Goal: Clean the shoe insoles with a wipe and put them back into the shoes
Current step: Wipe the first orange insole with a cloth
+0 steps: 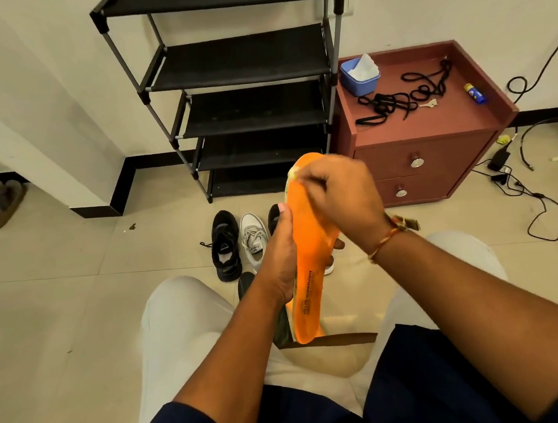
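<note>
Two hands meet on one orange insole [310,242], held upright above the person's lap. The left hand [282,254] grips its left edge at mid-length, thumb along the rim and fingers wrapped behind. The right hand [343,199] is curled over the toe end, pinching a pale wipe [293,174] of which only a scrap shows. On the floor beyond the insole stand a black shoe [226,245] and a white shoe [254,238], side by side and touching. A blue tub [359,78] sits at the cabinet's [431,122] back left corner, with black laces [395,100] across the top's middle.
</note>
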